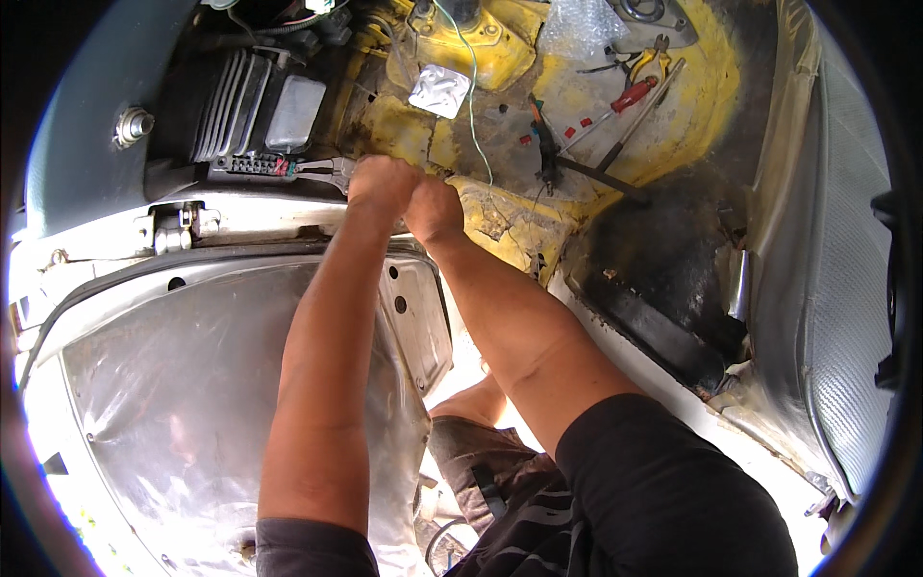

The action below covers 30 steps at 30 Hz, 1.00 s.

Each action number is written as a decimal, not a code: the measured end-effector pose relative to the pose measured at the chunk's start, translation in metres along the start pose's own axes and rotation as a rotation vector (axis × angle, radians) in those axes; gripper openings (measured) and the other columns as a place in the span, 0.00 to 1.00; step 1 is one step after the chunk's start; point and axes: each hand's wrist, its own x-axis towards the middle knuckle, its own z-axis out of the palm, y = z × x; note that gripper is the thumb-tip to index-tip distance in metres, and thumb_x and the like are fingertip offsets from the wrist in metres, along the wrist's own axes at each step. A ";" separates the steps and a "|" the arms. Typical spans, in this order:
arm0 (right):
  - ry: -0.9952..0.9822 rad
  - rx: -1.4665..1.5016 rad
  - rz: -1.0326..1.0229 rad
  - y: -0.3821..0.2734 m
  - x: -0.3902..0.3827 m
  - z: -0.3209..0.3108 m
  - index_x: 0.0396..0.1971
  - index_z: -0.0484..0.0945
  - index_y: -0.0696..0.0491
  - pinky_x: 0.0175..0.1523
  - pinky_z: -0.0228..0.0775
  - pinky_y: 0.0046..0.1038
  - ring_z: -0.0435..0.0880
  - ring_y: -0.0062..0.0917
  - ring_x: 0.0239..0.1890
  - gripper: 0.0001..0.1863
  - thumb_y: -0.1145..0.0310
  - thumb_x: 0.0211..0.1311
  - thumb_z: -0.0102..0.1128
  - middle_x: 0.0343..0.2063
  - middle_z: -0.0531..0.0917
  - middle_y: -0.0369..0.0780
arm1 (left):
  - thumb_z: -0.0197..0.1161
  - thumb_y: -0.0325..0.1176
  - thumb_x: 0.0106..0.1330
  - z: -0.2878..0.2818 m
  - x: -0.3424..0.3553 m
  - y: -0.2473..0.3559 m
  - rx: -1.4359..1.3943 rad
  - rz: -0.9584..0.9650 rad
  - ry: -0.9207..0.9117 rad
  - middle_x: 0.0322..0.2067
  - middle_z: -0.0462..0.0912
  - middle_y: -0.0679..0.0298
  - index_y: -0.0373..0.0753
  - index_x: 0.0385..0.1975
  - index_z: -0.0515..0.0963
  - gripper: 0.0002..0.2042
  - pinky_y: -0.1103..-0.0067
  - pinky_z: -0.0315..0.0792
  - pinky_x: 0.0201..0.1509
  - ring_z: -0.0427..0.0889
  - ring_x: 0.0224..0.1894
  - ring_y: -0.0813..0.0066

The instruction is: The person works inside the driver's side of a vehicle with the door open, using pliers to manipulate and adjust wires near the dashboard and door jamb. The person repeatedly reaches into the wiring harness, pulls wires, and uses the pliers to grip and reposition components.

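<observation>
Work the pliers (325,171) in line with the connector strip (248,165), set toward the far left of the scene, along the near edge of a finned black unit (227,106); aim the nose leftward at the red part (285,166) by the strip's right end, as now; cannot tell a firm bite from a mere touch at this size, so check before putting on any force. Squeeze evenly with the left hand (383,181), seemingly curled tight about the handles; brace with the right hand (435,205), folded and pressed up against the left; cannot tell its exact hold, fingers being hidden. Build the force slowly, straight rather than sideways, to spare the housing and the neighbouring contacts; stop at any twisting of the strip, then take a fresh bite. Mind the knuckles over the yellow floor (519,226) in case of a sudden slip; steer clear of the thin green wire (472,87), trailing just beyond the right hand; leave the red-handled screwdriver (635,94), lying well apart at the far right.
</observation>
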 end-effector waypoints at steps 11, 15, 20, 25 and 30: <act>-0.243 0.087 -0.255 -0.020 0.019 -0.048 0.62 0.75 0.55 0.61 0.78 0.43 0.87 0.50 0.54 0.32 0.62 0.59 0.72 0.50 0.87 0.55 | 0.72 0.30 0.59 0.060 -0.107 0.093 -0.810 -0.512 0.924 0.73 0.65 0.41 0.33 0.66 0.73 0.32 0.48 0.54 0.81 0.61 0.77 0.38; -0.350 -0.077 -0.244 -0.035 0.020 -0.072 0.55 0.81 0.59 0.63 0.78 0.39 0.87 0.45 0.54 0.26 0.65 0.58 0.76 0.48 0.88 0.54 | 0.74 0.33 0.62 0.084 -0.242 0.215 -1.277 -0.459 0.614 0.65 0.74 0.36 0.31 0.64 0.74 0.30 0.52 0.63 0.77 0.70 0.70 0.34; -0.376 -0.120 -0.286 -0.031 0.032 -0.067 0.52 0.82 0.60 0.60 0.79 0.40 0.88 0.47 0.52 0.24 0.64 0.58 0.75 0.47 0.88 0.55 | 0.72 0.32 0.60 0.121 -0.380 0.290 -1.378 -0.500 0.308 0.55 0.86 0.51 0.37 0.55 0.82 0.22 0.51 0.64 0.75 0.79 0.65 0.46; -0.437 -0.023 -0.268 -0.023 0.044 -0.056 0.47 0.84 0.60 0.58 0.79 0.40 0.88 0.48 0.51 0.22 0.62 0.58 0.76 0.45 0.88 0.54 | 0.70 0.31 0.61 0.148 -0.377 0.309 -1.359 -0.653 0.415 0.38 0.91 0.59 0.41 0.41 0.87 0.10 0.60 0.72 0.65 0.89 0.45 0.57; -0.296 -0.105 -0.370 -0.020 0.046 -0.056 0.45 0.81 0.63 0.53 0.79 0.39 0.89 0.42 0.43 0.23 0.62 0.57 0.79 0.37 0.88 0.53 | 0.71 0.35 0.61 0.161 -0.371 0.313 -1.231 -0.557 0.366 0.33 0.90 0.60 0.41 0.40 0.88 0.10 0.64 0.72 0.63 0.89 0.43 0.61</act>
